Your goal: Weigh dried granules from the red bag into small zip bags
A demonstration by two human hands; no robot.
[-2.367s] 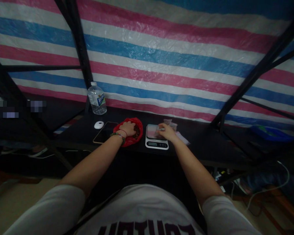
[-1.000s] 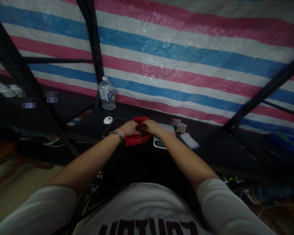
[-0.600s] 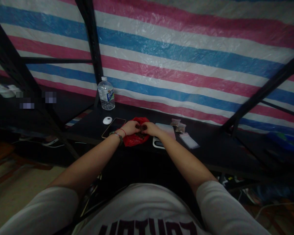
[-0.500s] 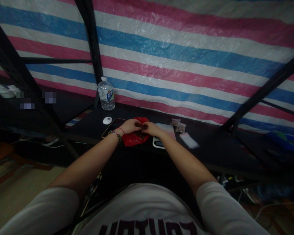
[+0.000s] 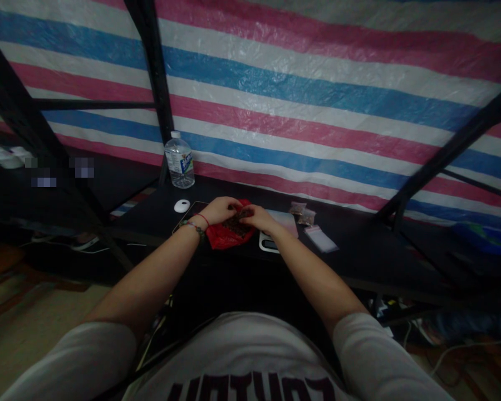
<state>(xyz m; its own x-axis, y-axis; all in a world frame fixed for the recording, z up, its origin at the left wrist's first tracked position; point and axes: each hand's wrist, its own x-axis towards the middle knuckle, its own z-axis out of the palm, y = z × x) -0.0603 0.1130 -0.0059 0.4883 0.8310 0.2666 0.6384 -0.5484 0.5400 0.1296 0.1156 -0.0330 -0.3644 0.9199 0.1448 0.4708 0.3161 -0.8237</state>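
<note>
A red plastic bag [image 5: 227, 236] lies opened on the dark shelf, with a heap of small dark brown dried bits [image 5: 236, 225] in it. Over the bag's far left part, my left hand [image 5: 222, 210] has its fingers curled into the bits; the fingertips are partly hidden. My right hand [image 5: 255, 217] reaches in from the right, thumb and fingers closed on some of the bits. The hands are slightly apart. Right beside the bag, partly under my right wrist, is a white digital scale [image 5: 270, 245] with a pale pinkish top.
Two small clear bags of brownish contents [image 5: 306, 217] lie right of the scale, near a stack of clear zip bags [image 5: 321, 239]. A phone [image 5: 195, 209] is partly under my left wrist. Behind stand a white rounded object [image 5: 182, 206] and a clear bottle [image 5: 179, 162]. Black posts [image 5: 161, 106] frame the shelf.
My hands have moved slightly apart, and my left hand has shifted a little up over the bag. More of the brown bits now show between them.
</note>
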